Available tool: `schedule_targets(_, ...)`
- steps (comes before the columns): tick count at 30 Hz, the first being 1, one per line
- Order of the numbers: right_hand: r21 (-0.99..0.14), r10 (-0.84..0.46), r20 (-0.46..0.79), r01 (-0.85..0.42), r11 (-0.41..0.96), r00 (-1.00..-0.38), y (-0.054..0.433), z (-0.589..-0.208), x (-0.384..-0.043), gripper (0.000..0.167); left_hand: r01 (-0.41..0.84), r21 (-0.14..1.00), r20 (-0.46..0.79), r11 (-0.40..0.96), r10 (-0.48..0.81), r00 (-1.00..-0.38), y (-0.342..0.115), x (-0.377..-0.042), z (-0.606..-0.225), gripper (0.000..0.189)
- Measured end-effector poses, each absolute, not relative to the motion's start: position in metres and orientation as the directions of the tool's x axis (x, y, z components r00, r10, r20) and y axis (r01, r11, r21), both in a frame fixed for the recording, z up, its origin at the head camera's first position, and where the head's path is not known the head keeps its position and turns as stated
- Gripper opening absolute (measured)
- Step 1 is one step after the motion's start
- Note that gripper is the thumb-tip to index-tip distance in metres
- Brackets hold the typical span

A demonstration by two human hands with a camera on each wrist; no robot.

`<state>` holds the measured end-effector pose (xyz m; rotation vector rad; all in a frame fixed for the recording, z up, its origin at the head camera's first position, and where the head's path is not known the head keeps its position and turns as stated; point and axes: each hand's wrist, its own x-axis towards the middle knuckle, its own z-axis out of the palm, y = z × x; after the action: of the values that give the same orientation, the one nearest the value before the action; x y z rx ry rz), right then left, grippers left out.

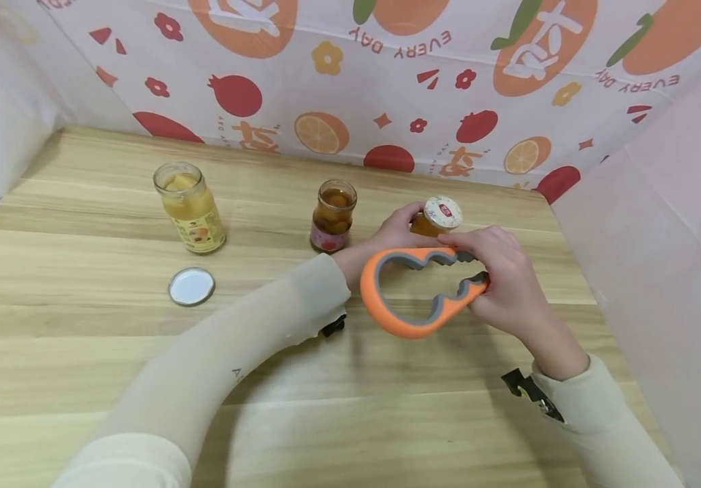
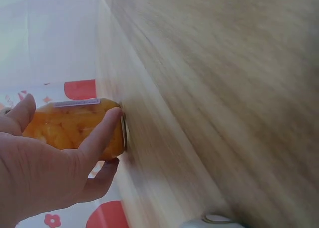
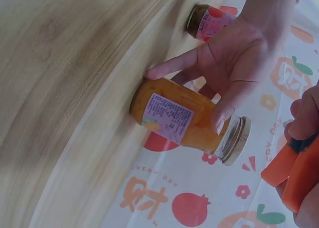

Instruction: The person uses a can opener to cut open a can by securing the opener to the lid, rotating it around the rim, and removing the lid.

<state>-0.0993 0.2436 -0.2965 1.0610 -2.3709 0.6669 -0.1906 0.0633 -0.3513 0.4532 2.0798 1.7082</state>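
My left hand (image 1: pixel 396 234) grips a glass jar of orange fruit (image 3: pixel 192 126) with a white patterned lid (image 1: pixel 443 212). In the right wrist view its thumb lies near the jar's neck and a finger reaches down to the base. The jar stands upright on the table, its lid on; the left wrist view shows its orange contents (image 2: pixel 60 131). My right hand (image 1: pixel 509 288) holds an orange jar opener (image 1: pixel 408 331) with a grey, scalloped inner edge by its handle ends. The opener's loop points left, above the table and in front of the jar.
An uncapped jar of yellow fruit (image 1: pixel 194 213) stands at the left, with a loose white lid (image 1: pixel 192 286) in front of it. Another uncapped jar with dark contents (image 1: pixel 332 220) stands close beyond my left wrist. A fruit-printed cloth (image 1: pixel 289 81) hangs behind the wooden table (image 1: pixel 82 352).
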Motion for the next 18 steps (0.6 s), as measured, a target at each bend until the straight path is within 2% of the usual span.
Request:
schedule_targets(8, -0.256, -0.537, 0.574, -0.758, 0.6, -0.619, 0.245, -0.298, -0.098, 0.057, -0.027, 0.991, -0.098, 0.135, 0.55, -0.83, 0.057, -0.189, -0.356, 0.064)
schedule_targets(16, -0.261, -0.529, 0.565, -0.746, 0.613, -0.633, 0.247, -0.298, -0.098, 0.06, -0.024, 0.982, -0.125, 0.186, 0.549, -0.827, 0.053, -0.185, -0.356, 0.062)
schedule_targets(18, -0.262, -0.529, 0.563, -0.744, 0.614, -0.635, 0.248, -0.297, -0.098, 0.062, -0.064, 0.983, -0.149, 0.171, 0.555, -0.818, 0.051, -0.18, -0.354, 0.058)
